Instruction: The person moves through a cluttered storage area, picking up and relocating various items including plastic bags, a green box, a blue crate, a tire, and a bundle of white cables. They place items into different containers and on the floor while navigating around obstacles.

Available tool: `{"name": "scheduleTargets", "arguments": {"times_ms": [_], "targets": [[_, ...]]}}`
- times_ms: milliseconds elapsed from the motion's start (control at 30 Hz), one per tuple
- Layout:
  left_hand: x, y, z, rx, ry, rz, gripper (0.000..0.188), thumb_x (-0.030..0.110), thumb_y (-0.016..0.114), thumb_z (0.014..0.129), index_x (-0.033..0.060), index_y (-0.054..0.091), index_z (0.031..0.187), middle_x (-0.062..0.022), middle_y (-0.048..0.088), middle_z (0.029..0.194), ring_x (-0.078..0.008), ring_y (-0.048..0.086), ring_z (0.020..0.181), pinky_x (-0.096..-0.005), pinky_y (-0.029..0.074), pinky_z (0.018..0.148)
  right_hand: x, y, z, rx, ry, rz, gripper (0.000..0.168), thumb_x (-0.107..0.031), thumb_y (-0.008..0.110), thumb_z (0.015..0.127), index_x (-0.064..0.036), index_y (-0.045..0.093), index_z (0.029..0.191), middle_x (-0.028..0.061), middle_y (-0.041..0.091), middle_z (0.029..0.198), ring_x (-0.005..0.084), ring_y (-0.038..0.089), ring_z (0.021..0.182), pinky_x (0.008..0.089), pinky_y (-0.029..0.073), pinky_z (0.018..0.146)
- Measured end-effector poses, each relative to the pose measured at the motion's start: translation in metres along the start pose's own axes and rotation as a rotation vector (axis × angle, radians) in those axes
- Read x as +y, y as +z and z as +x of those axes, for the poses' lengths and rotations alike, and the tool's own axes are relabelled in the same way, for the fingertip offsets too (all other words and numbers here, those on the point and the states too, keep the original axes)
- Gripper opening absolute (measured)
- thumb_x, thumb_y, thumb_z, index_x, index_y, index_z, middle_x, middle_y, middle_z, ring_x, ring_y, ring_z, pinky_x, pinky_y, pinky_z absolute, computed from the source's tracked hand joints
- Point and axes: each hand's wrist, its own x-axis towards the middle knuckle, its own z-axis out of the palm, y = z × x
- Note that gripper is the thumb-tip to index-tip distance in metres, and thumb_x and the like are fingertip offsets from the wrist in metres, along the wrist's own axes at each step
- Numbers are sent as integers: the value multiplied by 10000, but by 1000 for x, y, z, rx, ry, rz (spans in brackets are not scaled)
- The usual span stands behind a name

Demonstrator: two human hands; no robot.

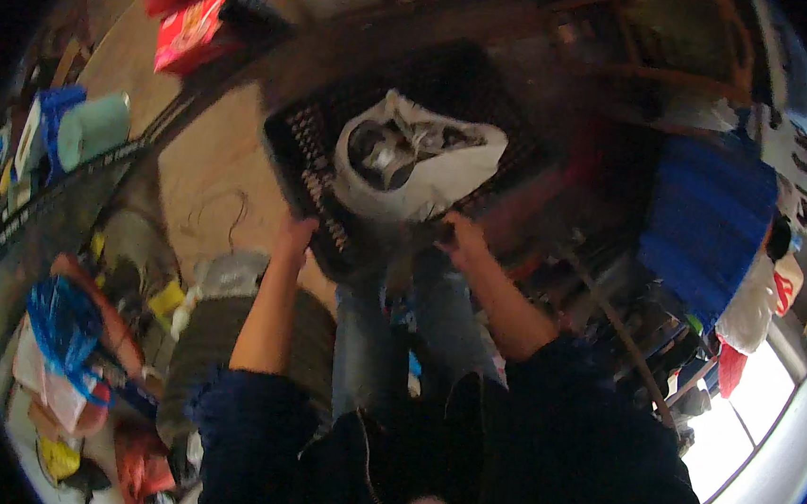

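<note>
A black plastic crate (pixel 313 186) with perforated sides is in front of my legs. My left hand (pixel 297 235) grips its near left corner. On the near edge, my right hand (pixel 463 237) grips the rim further to the right. Inside the crate lies a whitish sack or bag (pixel 444 184) with its mouth open. Shiny grey contents (pixel 386 157) show in the opening, too blurred to name. My fingers are partly hidden behind the crate's edge.
A wooden board surface (pixel 215 159) lies left of the crate. On the left stand a pale green cylinder (pixel 93 129) and a red box (pixel 190 30). A blue plastic bag (pixel 65 321) is among clutter at lower left. Blue material (pixel 708 223) hangs or stands to the right.
</note>
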Motion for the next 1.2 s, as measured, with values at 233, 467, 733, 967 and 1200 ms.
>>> {"name": "scheduleTargets", "arguments": {"times_ms": [233, 467, 733, 967, 1200], "targets": [[45, 63, 21, -156, -53, -63, 376, -19, 498, 655, 13, 473, 1029, -81, 516, 841, -222, 520, 758, -334, 448, 672, -54, -33, 40, -37, -29, -23, 146, -114, 584, 676, -41, 524, 787, 86, 530, 763, 221, 530, 645, 354, 473, 533], [79, 166, 53, -144, -82, -164, 448, 9, 544, 666, 27, 430, 1099, -105, 512, 899, -230, 518, 807, -361, 455, 673, -152, -49, 67, -64, -119, 2, 168, -179, 599, 656, -84, 543, 783, 45, 534, 781, 201, 513, 717, 349, 445, 538], [95, 256, 130, -114, -103, -171, 520, 32, 576, 665, 58, 403, 1155, -88, 510, 950, -241, 493, 903, -385, 490, 695, -218, -60, 168, -87, -163, 98, 258, -158, 608, 654, -70, 529, 884, 75, 523, 799, 228, 506, 729, 352, 433, 620], [55, 271, 210, -151, -307, -201, 560, 94, 637, 685, 80, 384, 1184, -93, 508, 1033, -256, 499, 910, -383, 488, 705, -194, -100, 300, -251, -1100, -587, 312, -60, 617, 645, -82, 536, 946, 73, 522, 948, 204, 485, 916, 332, 408, 768], [9, 277, 242, -164, -245, -78, 602, 161, 679, 689, 46, 383, 1200, -115, 472, 1150, -276, 480, 985, -378, 441, 783, -224, -84, 236, -97, -746, -900, 329, -70, 610, 680, -79, 536, 1001, 107, 512, 1043, 217, 481, 984, 343, 383, 847]]}}
